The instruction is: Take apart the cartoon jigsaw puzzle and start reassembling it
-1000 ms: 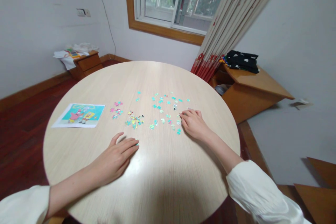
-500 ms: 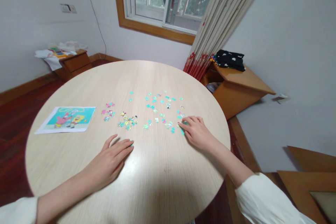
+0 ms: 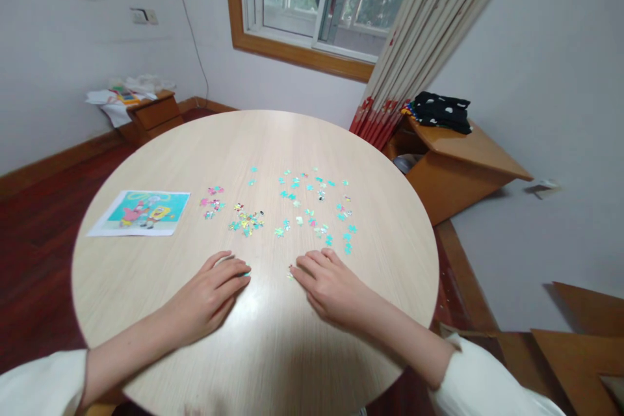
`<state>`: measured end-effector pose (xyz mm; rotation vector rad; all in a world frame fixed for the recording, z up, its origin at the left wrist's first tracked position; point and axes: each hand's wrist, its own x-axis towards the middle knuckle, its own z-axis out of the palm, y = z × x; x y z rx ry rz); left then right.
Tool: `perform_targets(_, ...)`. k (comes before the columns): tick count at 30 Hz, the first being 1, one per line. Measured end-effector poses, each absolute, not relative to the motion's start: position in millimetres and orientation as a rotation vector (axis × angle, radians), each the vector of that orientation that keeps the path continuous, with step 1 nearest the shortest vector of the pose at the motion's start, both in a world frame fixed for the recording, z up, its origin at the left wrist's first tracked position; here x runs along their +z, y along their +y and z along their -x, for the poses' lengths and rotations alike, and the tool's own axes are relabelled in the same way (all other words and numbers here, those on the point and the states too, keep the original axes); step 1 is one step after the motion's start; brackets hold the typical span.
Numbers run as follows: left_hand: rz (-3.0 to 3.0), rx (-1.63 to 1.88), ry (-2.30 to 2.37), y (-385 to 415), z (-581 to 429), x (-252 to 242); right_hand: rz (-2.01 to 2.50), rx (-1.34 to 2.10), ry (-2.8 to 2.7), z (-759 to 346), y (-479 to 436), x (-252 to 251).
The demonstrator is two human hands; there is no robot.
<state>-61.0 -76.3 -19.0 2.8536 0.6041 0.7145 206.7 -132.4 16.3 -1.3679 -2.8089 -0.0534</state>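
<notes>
a: where to look first?

b: right of the printed sheet and nearer the body, at a teal piece; then, farther right of the sheet, at a small pale piece, too small to tell its pattern.

a: and how to describe each grip?

b: narrow at the left hand, with fingertips together on the teal piece, covering most of it; narrow too at the right hand, pinching the small pale piece.

a: see anything loose?

b: just right of the sheet, a pink cluster; farther right of it, a yellow-and-teal heap, then scattered pieces, all flat on the round counter.

a: and past that?

b: beyond the sheet and to its right, a window beside a red-patterned curtain; well right of the sheet, a wooden cabinet under black cloth.
</notes>
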Motion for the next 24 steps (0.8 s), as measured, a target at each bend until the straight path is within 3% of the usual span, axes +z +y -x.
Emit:
perform_targets(8,-2.847,0.813,0.622,-87.4,67.7,-20.9,1.186,-0.031,-2.863,-150.6,-59.1,14.6)
perform_targets(17,-2.829,0.768,0.572,-67.9,55.7,-4.5,1.561,-0.105,-2.285,-257.0,-73.2,9.0)
perform_targets(24,-2.888,0.417,0.702,-48.6,14.1,9.8,1.677,-0.018,-2.292,-278.1,-94.9,1.5)
